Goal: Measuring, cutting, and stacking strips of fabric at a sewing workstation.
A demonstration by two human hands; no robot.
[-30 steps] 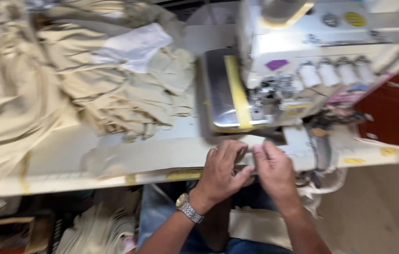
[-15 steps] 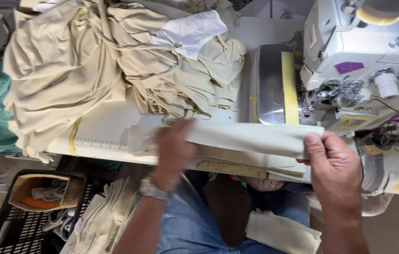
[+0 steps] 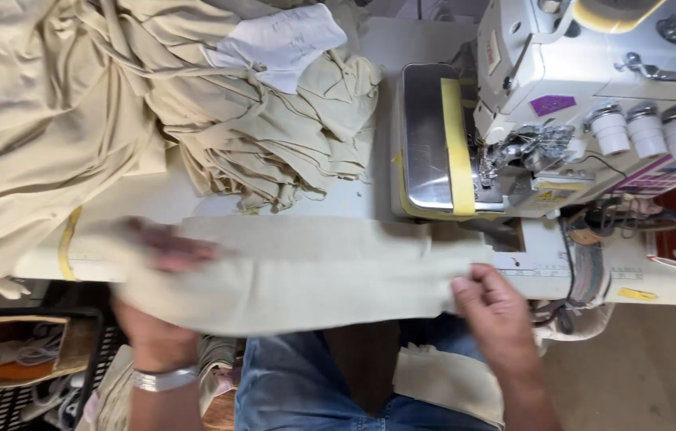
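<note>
— Two hands noted on one long beige fabric strip (image 3: 306, 271), laid along the front edge of the worktop (image 3: 370, 56) and overhanging it toward the lap. Right hand (image 3: 493, 307) pinched onto the strip's right end, just below the sewing machine (image 3: 561, 104). Left hand (image 3: 158, 251) blurred at the strip's left end; resting on or under the cloth, grip not determinable.

— Risks recorded?

— Judged as follows: overhanging edge liable to slide off the front edge if either hold slackened. Right end near the needle area (image 3: 525, 148); fingers or stray cloth possibly caught there if fed carelessly. Piled beige fabric (image 3: 114, 104) at the rear left corner crowding the strip, so snagging or mixing of pieces possible.

— Anything obscured?

— Left fingers smeared by motion. Strip's underside and any fold hidden. Machine's right side cut off by the picture edge, likewise the heap's far left. Black crate (image 3: 27, 351) below the worktop only partly seen, contents unclear. Further beige cloth (image 3: 449, 383) by the knee partly covered by the right forearm.
</note>
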